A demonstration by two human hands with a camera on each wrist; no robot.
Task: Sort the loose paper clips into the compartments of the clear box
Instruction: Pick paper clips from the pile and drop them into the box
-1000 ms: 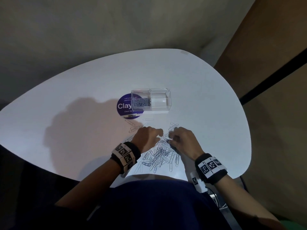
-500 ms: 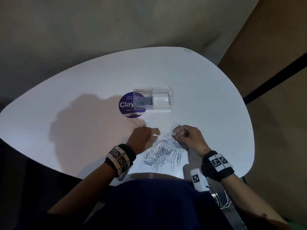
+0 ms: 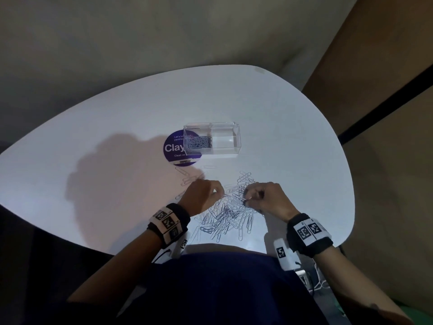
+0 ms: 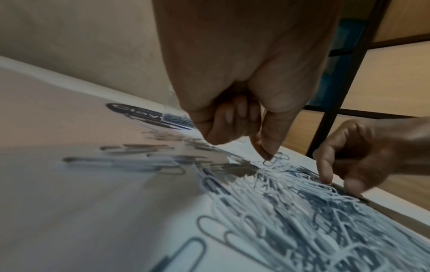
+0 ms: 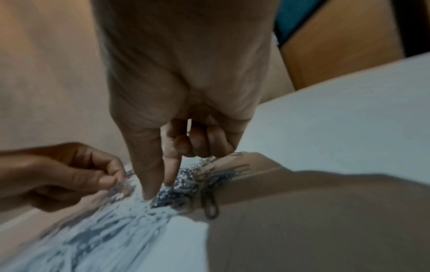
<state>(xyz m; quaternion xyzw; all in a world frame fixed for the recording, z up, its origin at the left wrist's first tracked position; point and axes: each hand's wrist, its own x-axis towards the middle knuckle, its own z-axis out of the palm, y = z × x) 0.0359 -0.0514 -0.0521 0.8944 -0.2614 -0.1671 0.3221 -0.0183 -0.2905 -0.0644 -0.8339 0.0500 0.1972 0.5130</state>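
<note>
A clear two-compartment box [image 3: 225,151] stands mid-table; its left compartment holds paper clips [image 3: 199,144], its right one looks empty. A pile of loose silver paper clips [image 3: 225,214] lies near the front edge, between my hands. At the pile's upper left, my left hand [image 3: 219,191] has its fingers curled, and the left wrist view shows thumb and index pinching a single clip [image 4: 275,158]. My right hand [image 3: 247,199] is at the pile's upper right. In the right wrist view its thumb and index [image 5: 151,184] reach down and pinch at clips in the pile.
The white rounded table [image 3: 105,141] carries a round purple sticker [image 3: 172,148] partly under the box. A few stray clips [image 3: 186,178] lie left of the pile, toward the sticker. A brown wall with a black frame stands to the right.
Both hands stay at the pile's far edge. The right hand lifted slightly half a second ago and is down on the clips again. The left hand has barely shifted.
</note>
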